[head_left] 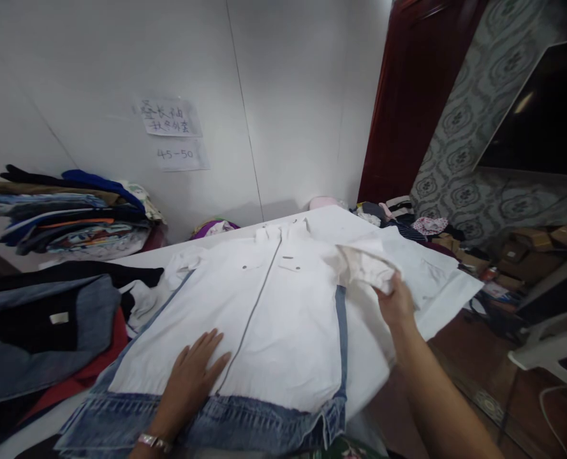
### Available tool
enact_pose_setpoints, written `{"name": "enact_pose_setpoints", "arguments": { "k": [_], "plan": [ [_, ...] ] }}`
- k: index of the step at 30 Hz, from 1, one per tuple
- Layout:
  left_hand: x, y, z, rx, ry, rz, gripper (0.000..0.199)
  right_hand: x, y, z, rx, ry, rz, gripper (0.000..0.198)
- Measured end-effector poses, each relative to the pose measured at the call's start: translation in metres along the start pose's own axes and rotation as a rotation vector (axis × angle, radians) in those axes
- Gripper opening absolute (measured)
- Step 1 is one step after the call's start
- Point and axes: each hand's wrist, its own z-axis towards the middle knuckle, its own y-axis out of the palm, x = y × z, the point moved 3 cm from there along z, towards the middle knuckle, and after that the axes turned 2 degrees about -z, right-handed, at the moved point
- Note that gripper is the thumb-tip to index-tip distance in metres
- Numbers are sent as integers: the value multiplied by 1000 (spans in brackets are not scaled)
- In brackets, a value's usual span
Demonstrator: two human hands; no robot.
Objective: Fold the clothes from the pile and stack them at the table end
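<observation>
1. Broadly, the white desk (365, 347) carried the garment near its close edge, so a hard pull could have dragged everything askew, I judged.
2. The white jacket (293, 325) lay spread front up on it, collar away from the person; had the left hand (194, 370) pressed too lightly against a tug from the right hand (395, 303), its panels might have skewed and creased.
3. The denim hem (259, 421) rippled along the bottom, and those ripples could have set into folds if left unsmoothed.
4. The raised sleeve (372, 268) seemed liable to twist or slip, being held only by its end.
5. As for position, the jacket's lower front was directly beneath the left hand's fingers, which lay spread and flat, pinching nothing.
6. The right hand's fingers gripped the sleeve's end above the desk, the rest of it running back to the shoulder.
7. Smallest of all, the zip (257, 299) passed just beside the left thumb, apparently untouched.
</observation>
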Motion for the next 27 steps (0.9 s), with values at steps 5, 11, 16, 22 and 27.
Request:
{"name": "enact_pose_setpoints", "arguments": {
  "k": [5, 11, 16, 22, 27],
  "plan": [
    [20, -18, 4, 109, -25, -87, 40, -44, -14, 8, -70, 4, 579, 30],
    [161, -34, -27, -92, 248, -370, 33, -67, -22, 28, -70, -31, 659, 20],
    [245, -23, -50, -458, 391, -386, 43, -101, -19, 63, -71, -117, 690, 19],
    [247, -12, -53, -443, 426, -397, 54, -135, -5, 97, -108, -158, 652, 24],
    [239, -1, -57, -349, 334, -440, 10, -147, 19, 123, -122, -121, 557, 19]
  ]
}}
